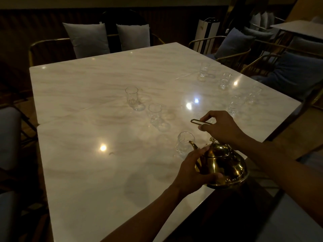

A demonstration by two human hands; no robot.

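A shiny brass teapot (pixel 227 165) stands near the front right edge of the white marble table (pixel 97 95). My left hand (pixel 194 170) curls round its left side and base, by the spout. My right hand (pixel 222 126) grips the thin wire handle (pixel 197 121) raised above the lid. Just behind the spout stands a clear glass (pixel 183 144). Two more clear glasses (pixel 155 116) (pixel 132 96) stand in a row running to the far left.
Several clear glasses (pixel 224 81) stand along the table's right side. Gold-framed chairs with grey cushions (pixel 87 39) line the far side, and blue cushions (pixel 234 42) sit on chairs at the right. Another table (pixel 297 27) is at the far right.
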